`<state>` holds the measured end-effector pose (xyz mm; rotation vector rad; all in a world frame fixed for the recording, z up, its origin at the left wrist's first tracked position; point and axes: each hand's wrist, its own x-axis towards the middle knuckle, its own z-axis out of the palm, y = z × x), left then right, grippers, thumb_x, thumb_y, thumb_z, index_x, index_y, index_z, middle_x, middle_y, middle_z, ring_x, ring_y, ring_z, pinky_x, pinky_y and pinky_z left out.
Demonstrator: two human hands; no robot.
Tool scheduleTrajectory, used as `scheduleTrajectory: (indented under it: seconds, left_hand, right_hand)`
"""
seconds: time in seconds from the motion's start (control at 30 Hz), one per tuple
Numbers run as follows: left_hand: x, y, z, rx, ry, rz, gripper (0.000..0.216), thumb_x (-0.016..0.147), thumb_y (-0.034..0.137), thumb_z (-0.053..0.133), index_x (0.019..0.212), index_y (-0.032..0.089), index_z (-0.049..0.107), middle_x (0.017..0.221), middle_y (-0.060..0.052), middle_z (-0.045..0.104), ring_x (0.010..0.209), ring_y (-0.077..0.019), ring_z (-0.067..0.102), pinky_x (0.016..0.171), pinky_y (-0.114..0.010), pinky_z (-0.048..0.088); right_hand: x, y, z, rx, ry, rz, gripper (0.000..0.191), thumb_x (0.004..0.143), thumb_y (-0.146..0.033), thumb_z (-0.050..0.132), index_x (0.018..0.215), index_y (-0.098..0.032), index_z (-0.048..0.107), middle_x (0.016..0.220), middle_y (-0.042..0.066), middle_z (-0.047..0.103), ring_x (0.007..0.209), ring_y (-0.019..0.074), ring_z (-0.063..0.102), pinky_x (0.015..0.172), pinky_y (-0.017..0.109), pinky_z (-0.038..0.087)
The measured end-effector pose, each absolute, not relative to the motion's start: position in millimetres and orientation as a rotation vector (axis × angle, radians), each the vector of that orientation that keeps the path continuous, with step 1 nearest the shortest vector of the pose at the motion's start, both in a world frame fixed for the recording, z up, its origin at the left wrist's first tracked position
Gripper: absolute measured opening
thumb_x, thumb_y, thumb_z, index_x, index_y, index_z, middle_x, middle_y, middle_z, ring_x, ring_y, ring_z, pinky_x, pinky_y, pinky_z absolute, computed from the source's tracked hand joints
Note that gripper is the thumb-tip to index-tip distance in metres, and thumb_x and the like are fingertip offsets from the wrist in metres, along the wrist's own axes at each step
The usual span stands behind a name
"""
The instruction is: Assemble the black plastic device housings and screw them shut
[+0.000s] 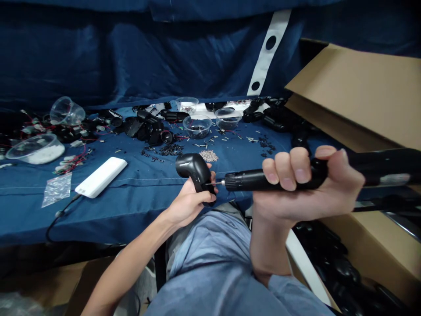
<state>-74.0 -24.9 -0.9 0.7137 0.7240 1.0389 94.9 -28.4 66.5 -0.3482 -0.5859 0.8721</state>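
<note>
My left hand [189,199] is closed around a black L-shaped plastic device [194,167], with a rounded head and pale lettering on its side. In my right hand [302,188] lies a black electric screwdriver [245,180], held level with its bit pointing left. The thin bit reaches the device's lower part beside my left fingers; whether it sits in a screw is too small to tell. On the cloth just beyond the device are a pile of small silver screws [209,155] and a heap of small black parts [171,150].
Clear plastic bowls [197,126] stand at the back among black housings [148,125]. At left are a white power bank [101,177] with a cable, a clear plastic bag [57,189] and wired parts [70,162]. An open cardboard box [362,96] rises at right.
</note>
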Motion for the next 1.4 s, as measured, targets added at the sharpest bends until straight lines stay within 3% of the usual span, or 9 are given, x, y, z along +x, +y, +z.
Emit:
scheduleTrajectory:
  seconds: [0.3,0.57,0.87,1.07,1.23,1.4]
  left_hand:
    - [-69,-25,-7,0.72,0.741,1.05,0.077,0.055,-0.001,0.071,0.125,0.027,0.06,0.103,0.003,0.064,0.082,-0.0115,0.059,0.072,-0.025,0.043]
    - [-60,-39,-16,0.757,0.821,1.071,0.072,0.058,0.003,0.071,0.125,0.026,0.059,0.1,0.002,0.061,0.084,-0.0127,0.054,0.074,-0.025,0.041]
    - [-64,-38,-24,1.106,0.745,1.258,0.059,0.07,0.003,0.07,0.121,0.027,0.054,0.101,0.001,0.057,0.093,-0.0166,0.055,0.089,-0.032,0.045]
    - [-66,-43,-7,1.048,0.638,1.201,0.057,0.073,0.009,0.075,0.124,0.027,0.055,0.103,0.0,0.057,0.091,-0.0174,0.058,0.083,-0.033,0.049]
    - [-67,-40,13,0.818,1.003,1.124,0.05,0.082,0.029,0.077,0.126,0.022,0.056,0.103,-0.002,0.057,0.08,-0.0145,0.054,0.066,-0.029,0.049]
    - [-77,-29,18,0.727,0.989,1.275,0.055,0.081,0.027,0.08,0.131,0.022,0.058,0.104,-0.002,0.058,0.081,-0.0126,0.048,0.064,-0.025,0.047]
  right_hand:
    - [80,-29,67,-0.329,-0.713,0.866,0.038,0.081,-0.034,0.071,0.065,-0.023,0.039,0.048,-0.011,0.033,0.033,0.0049,0.026,0.036,0.021,0.03]
    - [82,-46,51,-0.222,-0.797,0.892,0.024,0.085,-0.026,0.068,0.07,-0.021,0.05,0.048,-0.01,0.042,0.032,0.0048,0.032,0.039,0.019,0.042]
    - [84,-56,46,-0.177,-0.752,0.916,0.019,0.088,-0.029,0.066,0.074,-0.021,0.055,0.05,-0.011,0.038,0.033,0.0049,0.029,0.039,0.021,0.04]
    - [92,-74,53,-0.095,-0.833,0.906,0.024,0.091,-0.035,0.071,0.078,-0.023,0.055,0.047,-0.013,0.032,0.032,0.0048,0.031,0.039,0.023,0.038]
    - [109,21,61,-0.298,-0.745,0.769,0.026,0.078,-0.032,0.07,0.066,-0.024,0.048,0.046,-0.011,0.037,0.032,0.0063,0.029,0.033,0.023,0.03]
    - [122,152,30,-0.524,-0.667,0.582,0.024,0.07,-0.03,0.073,0.064,-0.024,0.05,0.043,-0.01,0.045,0.033,0.008,0.039,0.034,0.022,0.033]
